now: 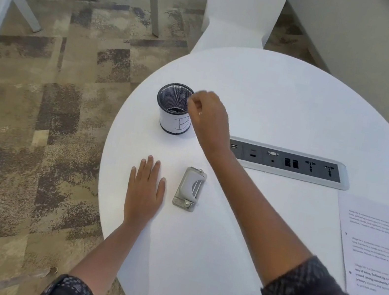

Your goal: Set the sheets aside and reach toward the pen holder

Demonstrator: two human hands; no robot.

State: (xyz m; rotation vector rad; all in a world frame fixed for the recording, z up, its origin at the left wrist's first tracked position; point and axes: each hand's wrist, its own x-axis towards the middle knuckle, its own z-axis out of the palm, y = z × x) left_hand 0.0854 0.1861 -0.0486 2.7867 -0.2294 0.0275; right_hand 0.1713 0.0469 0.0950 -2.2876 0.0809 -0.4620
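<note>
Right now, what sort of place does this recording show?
Most likely an office or meeting room: a round white table with a built-in power and data socket strip, patterned carpet tiles, and printed sheets at the table's edge.

Printed sheets (378, 247) cut off at right edge, text blurred

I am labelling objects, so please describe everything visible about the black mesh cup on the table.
The mesh cup is a round, black pen holder of what looks like metal wire mesh, standing upright near the left edge of the white round table. A white paper band wraps its lower wall, with a handwritten letter "B". Its mouth is open; the contents are unclear. The right hand hangs at its right rim, fingers curled as if pinching; whether it touches the cup is unclear.
</note>
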